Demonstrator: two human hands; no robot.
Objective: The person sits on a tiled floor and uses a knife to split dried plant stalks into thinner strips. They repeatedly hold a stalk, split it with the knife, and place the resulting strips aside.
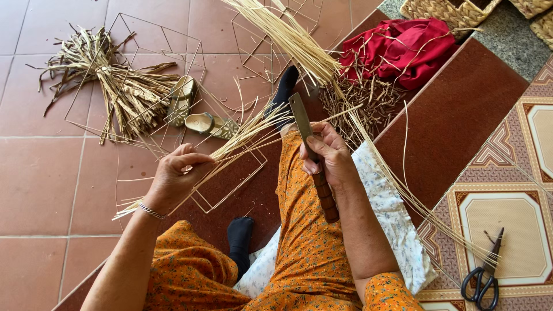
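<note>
- Left hand [175,178]: forearm reaching forward from lower left, a thin bracelet [151,211] at the wrist; fingers curled shut around a small bundle of pale straw strips [242,133], which fan up and right across the lap.
- Right hand [327,154]: wrist bent inward, fist closed around the knife [314,164] at the junction of flat blade and ribbed wooden handle; blade points away from the body, near the strips.
- Long straw bundle [299,43]: runs from top centre past the right knee; its upper end is cut off by the frame.
- Scissors [484,276]: on the patterned tiles, lower right, well apart from both hands.
- Fingertips of both hands are partly hidden by the held objects.
</note>
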